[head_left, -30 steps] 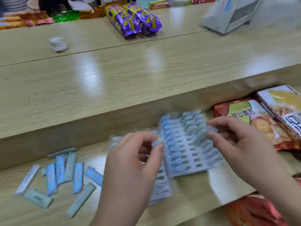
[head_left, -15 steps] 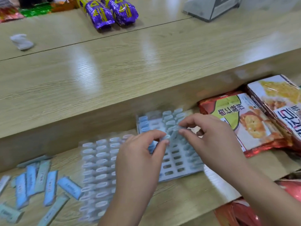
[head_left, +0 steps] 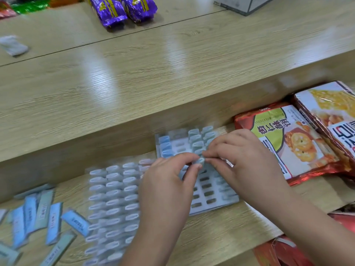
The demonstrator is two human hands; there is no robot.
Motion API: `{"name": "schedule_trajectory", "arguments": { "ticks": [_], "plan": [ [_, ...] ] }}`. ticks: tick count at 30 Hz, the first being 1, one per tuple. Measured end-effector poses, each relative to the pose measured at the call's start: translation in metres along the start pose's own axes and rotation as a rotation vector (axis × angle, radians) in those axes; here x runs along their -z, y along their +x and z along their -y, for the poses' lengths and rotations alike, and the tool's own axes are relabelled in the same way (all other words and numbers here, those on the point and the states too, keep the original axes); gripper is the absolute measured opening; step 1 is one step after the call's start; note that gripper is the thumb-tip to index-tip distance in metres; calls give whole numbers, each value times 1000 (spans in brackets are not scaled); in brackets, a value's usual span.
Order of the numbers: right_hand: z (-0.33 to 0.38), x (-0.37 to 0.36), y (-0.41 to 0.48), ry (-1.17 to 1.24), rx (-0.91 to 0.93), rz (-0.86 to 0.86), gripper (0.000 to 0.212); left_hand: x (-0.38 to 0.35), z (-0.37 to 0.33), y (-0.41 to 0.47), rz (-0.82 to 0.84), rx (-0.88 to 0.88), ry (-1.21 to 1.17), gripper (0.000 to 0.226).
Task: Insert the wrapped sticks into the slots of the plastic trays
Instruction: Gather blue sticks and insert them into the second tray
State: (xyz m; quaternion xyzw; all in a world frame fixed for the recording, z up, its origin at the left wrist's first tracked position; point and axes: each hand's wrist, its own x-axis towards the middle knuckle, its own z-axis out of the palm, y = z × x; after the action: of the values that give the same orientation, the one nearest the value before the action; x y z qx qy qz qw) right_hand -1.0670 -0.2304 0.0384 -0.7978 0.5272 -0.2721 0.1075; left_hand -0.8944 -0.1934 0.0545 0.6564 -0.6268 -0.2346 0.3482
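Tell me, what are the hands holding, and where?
Both the left hand and the right hand pinch one wrapped stick by its top end, over the partly filled tray.

Very little on my feed can be read. The red bag (head_left: 284,144) has big dark characters on its yellow-green panel. They lie upside down to me and look Chinese, but I can't make them out. A curved line of small Latin capitals runs along that panel's edge, too fine to read. The right bag (head_left: 326,112) shows large black characters on white, cut off by the frame edge. The purple packs (head_left: 123,8) carry yellow markings, blurred. Each loose stick (head_left: 52,219) bears a line of dark print, too small to read.
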Motion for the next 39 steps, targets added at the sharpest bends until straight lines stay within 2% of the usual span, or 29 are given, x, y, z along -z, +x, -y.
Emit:
{"name": "schedule_trajectory", "arguments": {
  "ticks": [5,10,17,20,23,29,33,36,39],
  "plan": [
    [0,-1,-3,9,-5,4,23,-5,-3,2,-29,-71,89,12],
    [-1,-1,-2,45,-9,4,10,-9,1,2,-49,-89,89,12],
    [-1,2,-3,27,-9,31,20,-17,-1,5,22,-202,425,5],
    [7,3,-4,21,-11,-10,23,-14,-2,2,18,-230,418,9],
    [30,0,-3,38,-10,-68,24,12,4,-6,12,-133,210,26],
    [119,-35,8,160,86,25,21,110,64,-34,-233,11,174,16],
    [184,-77,15,170,210,126,24,167,122,-59,-273,219,145,12],
    [225,-109,21,29,270,200,27,191,160,-71,-245,360,216,11],
    [252,-140,26,-250,286,302,30,197,181,-73,-129,425,273,26]
  ]
}}
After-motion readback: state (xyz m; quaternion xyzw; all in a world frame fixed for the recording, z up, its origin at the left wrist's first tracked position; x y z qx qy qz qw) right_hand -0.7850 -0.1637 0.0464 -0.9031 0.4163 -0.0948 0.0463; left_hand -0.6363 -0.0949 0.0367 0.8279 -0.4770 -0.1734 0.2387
